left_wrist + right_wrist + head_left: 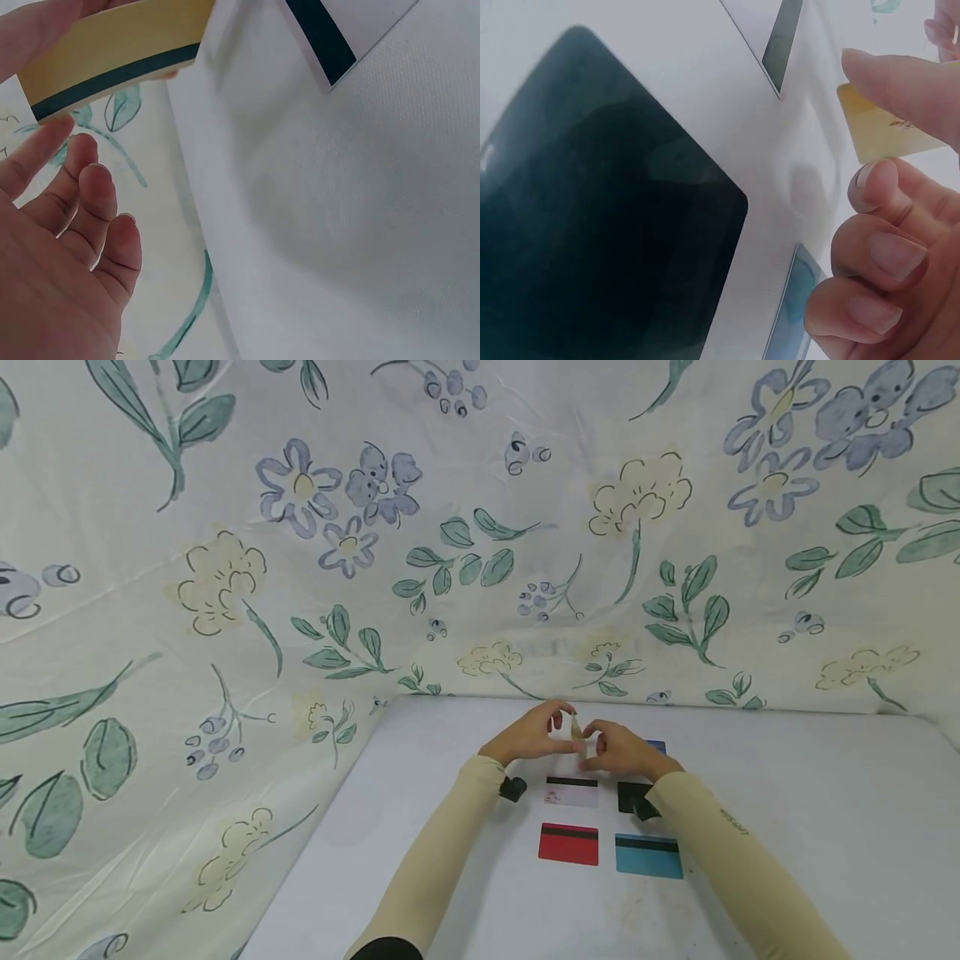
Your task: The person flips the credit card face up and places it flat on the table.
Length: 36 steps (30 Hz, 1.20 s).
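Note:
Both hands meet over the far part of the table around a gold card [576,727], raised and seen nearly edge-on in the head view. My left hand [532,732] pinches it; the left wrist view shows the gold card [124,56] with its dark stripe between thumb and index finger, the other fingers loosely bent. On the opposite end, my right hand [622,750] pinches the gold card [881,135], thumb at its upper edge, a fingertip at the lower. Below the hands lies a pale card [572,793] with a black stripe.
On the white table [810,810] lie a red card [568,845], a light blue card [648,857] and a dark card [628,795] partly under the right wrist. A blue card [657,747] shows behind the right hand. Floral cloth [465,593] hangs beyond the table.

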{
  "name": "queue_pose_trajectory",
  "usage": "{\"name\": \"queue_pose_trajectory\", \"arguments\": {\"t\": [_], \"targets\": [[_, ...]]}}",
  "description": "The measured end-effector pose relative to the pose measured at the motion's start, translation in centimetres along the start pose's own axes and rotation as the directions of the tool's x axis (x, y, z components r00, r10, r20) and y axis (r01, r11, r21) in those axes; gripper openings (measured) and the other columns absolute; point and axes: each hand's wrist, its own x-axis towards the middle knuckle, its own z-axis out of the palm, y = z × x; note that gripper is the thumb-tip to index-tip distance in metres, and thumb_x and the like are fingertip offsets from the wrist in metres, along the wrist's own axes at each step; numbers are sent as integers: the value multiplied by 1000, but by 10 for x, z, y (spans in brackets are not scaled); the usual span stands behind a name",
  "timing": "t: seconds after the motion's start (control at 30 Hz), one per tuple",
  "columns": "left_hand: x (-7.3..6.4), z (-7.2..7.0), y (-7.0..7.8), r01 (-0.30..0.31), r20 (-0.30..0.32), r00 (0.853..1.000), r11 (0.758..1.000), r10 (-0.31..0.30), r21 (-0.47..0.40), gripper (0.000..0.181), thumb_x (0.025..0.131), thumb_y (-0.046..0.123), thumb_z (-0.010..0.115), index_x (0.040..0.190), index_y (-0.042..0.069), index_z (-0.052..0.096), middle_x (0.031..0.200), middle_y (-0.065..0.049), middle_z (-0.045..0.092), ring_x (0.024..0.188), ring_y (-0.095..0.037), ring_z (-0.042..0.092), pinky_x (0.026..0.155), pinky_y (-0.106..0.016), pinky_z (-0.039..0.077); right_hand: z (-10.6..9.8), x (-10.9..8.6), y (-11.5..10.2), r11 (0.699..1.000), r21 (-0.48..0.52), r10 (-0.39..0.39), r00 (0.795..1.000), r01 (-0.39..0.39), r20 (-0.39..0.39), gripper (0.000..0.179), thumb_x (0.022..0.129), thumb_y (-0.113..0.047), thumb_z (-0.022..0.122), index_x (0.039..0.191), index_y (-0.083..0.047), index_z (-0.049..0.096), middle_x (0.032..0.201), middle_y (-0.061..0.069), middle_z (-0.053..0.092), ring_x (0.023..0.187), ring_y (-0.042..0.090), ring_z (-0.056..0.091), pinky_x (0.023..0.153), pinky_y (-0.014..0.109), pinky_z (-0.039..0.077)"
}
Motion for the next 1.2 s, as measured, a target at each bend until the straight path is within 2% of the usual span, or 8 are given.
{"name": "queue_pose_trajectory", "arguments": {"t": [0.4, 0.63, 0.87, 1.2], "targets": [[-2, -1, -9, 21, -18, 1000, 1000, -20, 20, 63, 88, 32, 81, 140, 8, 54, 108, -7, 55, 95, -18, 49, 78, -28, 41, -6, -1, 1, 997, -34, 68, 998, -68, 14, 57, 88, -26, 82, 133, -6, 53, 84, 5, 54, 73, 17, 51, 63, 28, 41], [-5, -3, -11, 60, -9, 998, 997, -60, 45, 62, 89, 33, 80, 140, 10, 54, 110, -7, 56, 97, -18, 50, 79, -28, 42, -7, 0, 5, 998, -50, 47, 999, -46, 7, 58, 88, -23, 82, 133, -4, 52, 83, 5, 53, 70, 16, 50, 62, 28, 40], [-6, -2, -15, 74, -2, 997, 995, -74, 63, 61, 89, 35, 79, 139, 11, 55, 111, -7, 56, 98, -18, 50, 80, -29, 42, -8, 2, 7, 998, -56, 34, 999, -34, 9, 59, 87, -23, 82, 133, -4, 52, 81, 4, 53, 69, 16, 50, 61, 28, 41], [-6, -2, -20, 95, 8, 995, 992, -96, 79, 60, 89, 35, 78, 139, 12, 56, 111, -8, 56, 99, -19, 51, 83, -32, 43, -9, 2, 7, 996, -77, 52, 999, -51, 9, 59, 88, -25, 82, 134, -4, 52, 84, 5, 54, 73, 16, 51, 63, 27, 42]]}}
